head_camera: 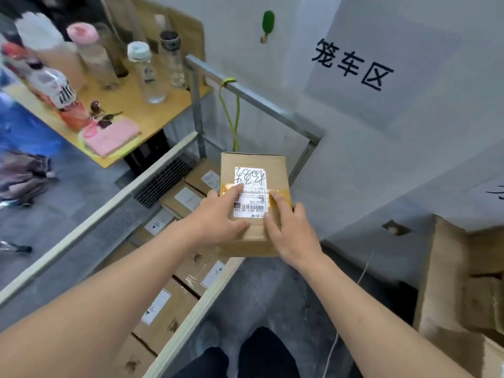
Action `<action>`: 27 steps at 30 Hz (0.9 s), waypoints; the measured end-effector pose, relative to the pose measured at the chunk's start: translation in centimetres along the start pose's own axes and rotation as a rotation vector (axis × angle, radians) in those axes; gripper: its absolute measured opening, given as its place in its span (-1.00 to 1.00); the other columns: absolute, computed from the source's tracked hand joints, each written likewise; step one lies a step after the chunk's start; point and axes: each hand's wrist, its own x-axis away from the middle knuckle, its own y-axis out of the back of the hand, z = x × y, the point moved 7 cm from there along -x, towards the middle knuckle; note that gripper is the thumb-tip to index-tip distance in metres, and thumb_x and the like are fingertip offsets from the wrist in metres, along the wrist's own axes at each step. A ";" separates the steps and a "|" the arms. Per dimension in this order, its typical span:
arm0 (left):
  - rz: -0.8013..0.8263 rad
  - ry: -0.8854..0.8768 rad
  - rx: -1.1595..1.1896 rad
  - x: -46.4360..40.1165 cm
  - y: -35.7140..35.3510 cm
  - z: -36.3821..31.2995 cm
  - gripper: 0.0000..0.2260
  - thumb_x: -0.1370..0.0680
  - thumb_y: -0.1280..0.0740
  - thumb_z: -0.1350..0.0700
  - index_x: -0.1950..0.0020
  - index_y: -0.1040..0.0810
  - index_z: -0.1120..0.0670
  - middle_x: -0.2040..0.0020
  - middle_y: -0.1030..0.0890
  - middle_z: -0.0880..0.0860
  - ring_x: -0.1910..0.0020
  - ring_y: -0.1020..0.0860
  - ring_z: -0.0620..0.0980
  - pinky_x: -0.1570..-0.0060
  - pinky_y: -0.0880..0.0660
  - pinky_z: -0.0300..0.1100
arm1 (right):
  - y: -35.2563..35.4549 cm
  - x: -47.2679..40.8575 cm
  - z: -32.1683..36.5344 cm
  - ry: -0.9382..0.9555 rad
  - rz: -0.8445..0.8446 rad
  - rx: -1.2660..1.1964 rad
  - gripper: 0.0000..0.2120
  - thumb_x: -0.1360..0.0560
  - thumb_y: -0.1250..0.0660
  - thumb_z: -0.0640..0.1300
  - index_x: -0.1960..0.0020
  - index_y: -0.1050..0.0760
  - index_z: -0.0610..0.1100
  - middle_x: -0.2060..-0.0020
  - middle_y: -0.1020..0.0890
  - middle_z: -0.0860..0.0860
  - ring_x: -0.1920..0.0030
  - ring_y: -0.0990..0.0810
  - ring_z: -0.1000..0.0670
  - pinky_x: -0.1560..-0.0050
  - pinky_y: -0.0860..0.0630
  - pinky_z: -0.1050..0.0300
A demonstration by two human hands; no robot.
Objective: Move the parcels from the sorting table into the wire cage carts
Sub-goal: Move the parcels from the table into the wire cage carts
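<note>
A brown cardboard parcel (255, 170) with a white shipping label and a strip of yellow tape lies inside the wire cage cart (261, 105), on top of other boxes. My left hand (221, 214) rests flat on its top at the left, fingers straight over the label. My right hand (291, 227) lies on the parcel's top right, fingers extended along the tape. Several flat cardboard parcels (174, 309) with small white labels fill the cart below.
A wooden table (152, 124) at the left holds several bottles and a pink cloth. A green cord hangs from the cart's back rail. An open cardboard box (463, 282) stands at the right. A white wall with a printed sign is behind.
</note>
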 end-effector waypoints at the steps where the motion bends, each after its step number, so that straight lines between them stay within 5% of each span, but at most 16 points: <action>1: -0.010 0.019 0.013 -0.2 0.6 1.3 -0.15 -0.49 -0.40 -0.28 -0.63 0.03 -0.30 -0.44 -0.31 0.14 -0.39 -0.41 0.19 -0.44 -0.37 0.12 | -0.8 -1.0 1.0 0.026 0.020 0.003 -0.48 -0.66 -0.08 0.28 -0.59 -0.07 0.30 -0.38 -0.32 -0.05 -0.11 -0.55 -0.05 -0.13 -0.62 -0.13; 16: -0.172 0.454 0.266 -5.8 0.7 19.3 -0.19 -0.55 -0.41 -0.20 -0.66 0.02 -0.25 -0.51 -0.27 0.19 -0.45 -0.37 0.22 -0.46 -0.33 0.04 | -17.9 -15.4 7.8 0.308 0.459 0.046 -0.48 -0.68 -0.10 0.24 -0.59 -0.03 0.30 -0.25 -0.32 -0.04 -0.01 -0.57 -0.16 -0.10 -0.54 -0.13; 22: -0.325 0.633 0.421 -6.3 -3.1 26.9 -0.32 -0.63 -0.35 -0.11 -0.65 -0.05 -0.28 -0.41 -0.32 0.13 -0.30 -0.44 0.15 -0.23 -0.42 -0.06 | -27.3 -18.5 8.9 0.429 0.613 0.051 -0.47 -0.68 -0.12 0.20 -0.60 -0.03 0.29 -0.31 -0.31 -0.05 -0.03 -0.56 -0.13 -0.02 -0.51 -0.05; 27: -0.406 0.741 0.522 -7.3 -7.6 34.2 -0.43 -0.68 -0.26 -0.07 -0.64 -0.10 -0.27 -0.41 -0.34 0.15 -0.20 -0.44 0.09 -0.06 -0.32 -0.18 | -36.1 -19.8 8.0 0.454 0.724 0.060 -0.43 -0.67 -0.16 0.19 -0.62 -0.02 0.32 -0.39 -0.31 -0.09 -0.20 -0.54 -0.15 -0.23 -0.52 -0.12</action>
